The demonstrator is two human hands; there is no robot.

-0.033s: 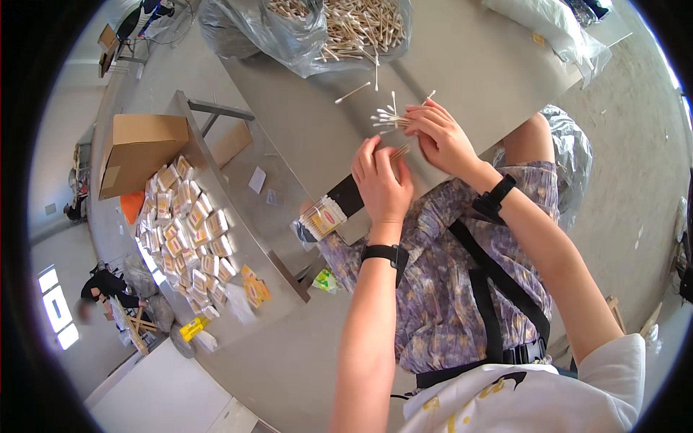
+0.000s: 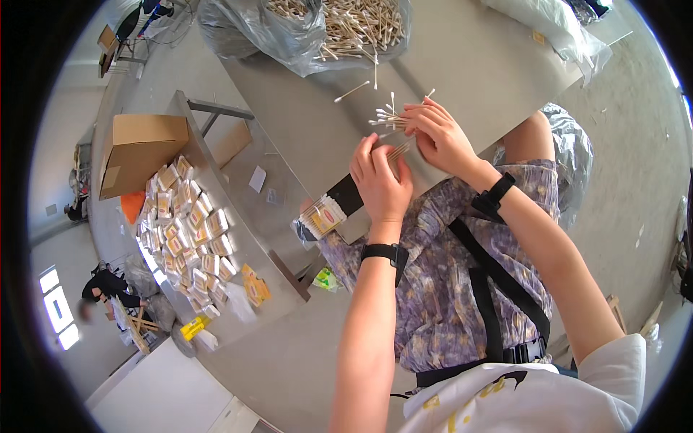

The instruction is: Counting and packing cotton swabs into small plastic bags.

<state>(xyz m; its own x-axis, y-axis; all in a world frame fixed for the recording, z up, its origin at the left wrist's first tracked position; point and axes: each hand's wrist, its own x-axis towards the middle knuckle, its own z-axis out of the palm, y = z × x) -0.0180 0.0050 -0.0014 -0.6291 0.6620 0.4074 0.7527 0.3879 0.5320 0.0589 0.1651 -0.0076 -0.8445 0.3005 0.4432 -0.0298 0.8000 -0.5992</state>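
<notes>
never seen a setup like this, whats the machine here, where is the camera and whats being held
There is no machine doing the work: these are a person's own bare hands. The camera is a wide fisheye worn on the head, looking down, so straight edges bend near the rim.

The right hand holds a bunch of cotton swabs, white tips showing. The left hand pinches several thin sticks; their ends are partly hidden.

On the grey table sit a plastic bag full of swabs and a few loose ones. Near the left hand is a swab packet. To the left, another table bears a pile of packets and a cardboard box.
</notes>
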